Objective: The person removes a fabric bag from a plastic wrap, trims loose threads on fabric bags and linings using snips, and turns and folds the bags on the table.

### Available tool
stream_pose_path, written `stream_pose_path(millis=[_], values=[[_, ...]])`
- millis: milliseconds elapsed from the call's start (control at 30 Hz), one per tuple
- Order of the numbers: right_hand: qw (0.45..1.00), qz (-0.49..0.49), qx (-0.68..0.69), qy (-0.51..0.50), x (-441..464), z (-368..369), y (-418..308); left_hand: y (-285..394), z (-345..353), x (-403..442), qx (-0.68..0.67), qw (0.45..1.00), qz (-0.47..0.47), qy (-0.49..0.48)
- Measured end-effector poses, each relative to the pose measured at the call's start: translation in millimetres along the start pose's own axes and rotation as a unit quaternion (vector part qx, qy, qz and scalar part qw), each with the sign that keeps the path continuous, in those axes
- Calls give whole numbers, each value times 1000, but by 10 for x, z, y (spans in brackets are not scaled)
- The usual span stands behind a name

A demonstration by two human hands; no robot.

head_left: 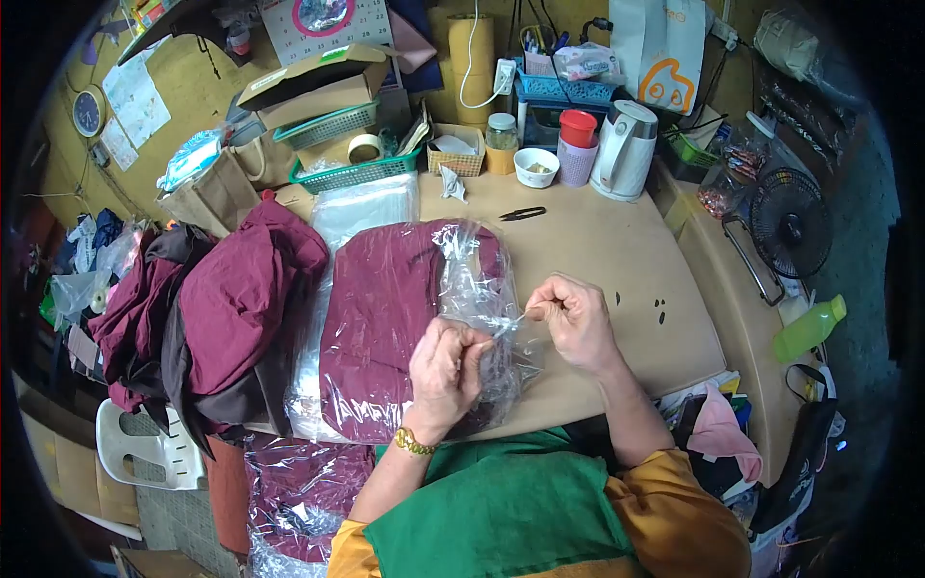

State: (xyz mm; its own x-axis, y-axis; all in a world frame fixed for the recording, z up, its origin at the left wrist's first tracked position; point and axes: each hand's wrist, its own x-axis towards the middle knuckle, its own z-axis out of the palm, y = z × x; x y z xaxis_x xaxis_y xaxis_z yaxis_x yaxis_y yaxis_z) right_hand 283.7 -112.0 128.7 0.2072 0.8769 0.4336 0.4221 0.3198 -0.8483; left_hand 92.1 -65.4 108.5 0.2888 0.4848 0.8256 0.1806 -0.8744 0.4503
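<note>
A folded maroon garment (376,318) lies on the table inside a clear plastic bag (467,260), whose loose end is crumpled on the right. Over that end, my left hand (448,371) is closed in a pinch on the bag's plastic. My right hand (578,323) is closed too, its fingertips pinching a thin pale strip at the bag's edge. Whether this strip is part of the bag cannot be made out. Under the bag's left side lies a stack of clear plastic bags (371,199). Black thread snips (523,214) rest beyond my hands.
Maroon and dark garments (241,308) are heaped at the left. A green basket (356,176), a white bowl (536,169) and a white kettle (624,154) line the back. Another bagged maroon garment (299,491) is below the table edge. A black fan (790,223) stands right.
</note>
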Motion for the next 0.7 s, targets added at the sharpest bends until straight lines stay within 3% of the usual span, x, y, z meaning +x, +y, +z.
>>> stream_pose_path(millis=[167,233,267,333,400,433,467,500,533,600,633,700], values=[[987,-67,-115,90,62,-226,225,51,99,13,-43,997,-14,-63],[949,-34,-115,291,91,-494,460,-48,-131,78,52,997,-35,-39],[948,-38,-118,292,62,-578,496,-173,-256,71,95,990,-85,-55],[967,46,110,225,-197,-633,558,-511,-398,-82,217,956,-158,-117],[992,113,41,36,-420,-434,723,-806,-333,-378,282,929,-190,-147],[992,114,41,36,-449,-371,725,-957,-278,-568,315,906,-211,-189],[984,90,-141,-56,-470,-304,724,-994,-259,-638,349,878,-233,-230],[935,62,-316,-146,-509,-249,736,-1016,-247,-705,372,877,-206,-221],[936,62,-313,-149,-571,-214,833,-1039,-255,-751,361,881,-215,-217],[879,-24,-475,44,-647,-194,1065,-1006,-262,-748,353,882,-233,-209],[880,-27,-472,35,-652,-211,1086,-996,-257,-733,352,883,-233,-206],[909,154,-387,-3,-604,-242,984,-1004,-267,-729,352,882,-235,-206]])
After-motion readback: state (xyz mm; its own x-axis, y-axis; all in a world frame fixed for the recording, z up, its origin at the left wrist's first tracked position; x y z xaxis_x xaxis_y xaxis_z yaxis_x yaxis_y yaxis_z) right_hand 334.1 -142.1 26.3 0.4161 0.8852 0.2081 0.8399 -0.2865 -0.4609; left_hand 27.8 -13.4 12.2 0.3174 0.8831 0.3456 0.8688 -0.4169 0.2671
